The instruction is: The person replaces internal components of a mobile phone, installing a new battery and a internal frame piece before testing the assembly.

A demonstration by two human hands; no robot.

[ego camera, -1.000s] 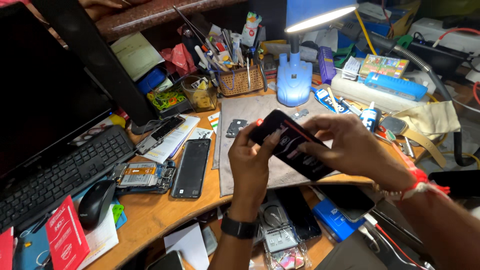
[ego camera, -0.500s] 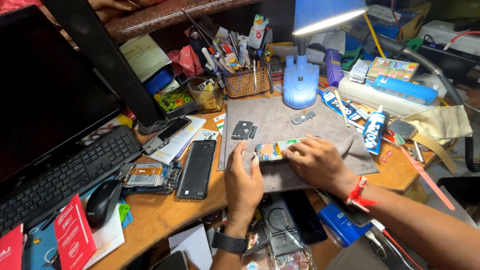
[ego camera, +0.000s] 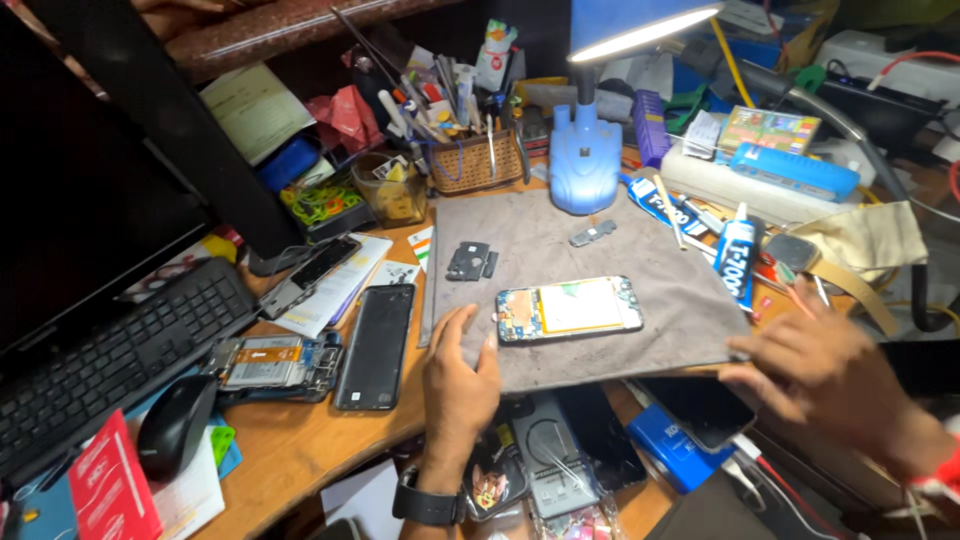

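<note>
the opened phone [ego camera: 568,309] lies flat, insides up, near the middle of the grey mat [ego camera: 600,250], which sits on the desk [ego camera: 300,450]. the left hand [ego camera: 458,375] rests on the mat's near edge just left of the phone, fingers loosely spread, holding nothing; its fingertips are near the phone's left end, and whether they touch it cannot be told. the right hand [ego camera: 820,375] hovers over the mat's near right corner, well apart from the phone, fingers open and empty, somewhat blurred.

around it: a small dark cover part [ego camera: 468,261] and a small grey part [ego camera: 592,233] lie loose on the mat behind the phone. a glue tube [ego camera: 735,262] stands at the mat's right edge. a blue lamp [ego camera: 586,160] lights the mat from behind, and a basket of tools [ego camera: 478,160] stands to its left. off the mat to the left lie a black phone [ego camera: 376,345] and a bare phone frame [ego camera: 270,362]; a keyboard [ego camera: 110,370] and mouse [ego camera: 175,428] sit further left.

to work well here, i'd judge it best to steady the phone with the left fingers on its frame edge only, not on the exposed board or the yellow panel. keep it square under the lamp, and keep the loose parts clear of sleeves and wrists so nothing gets swept off the mat.
</note>
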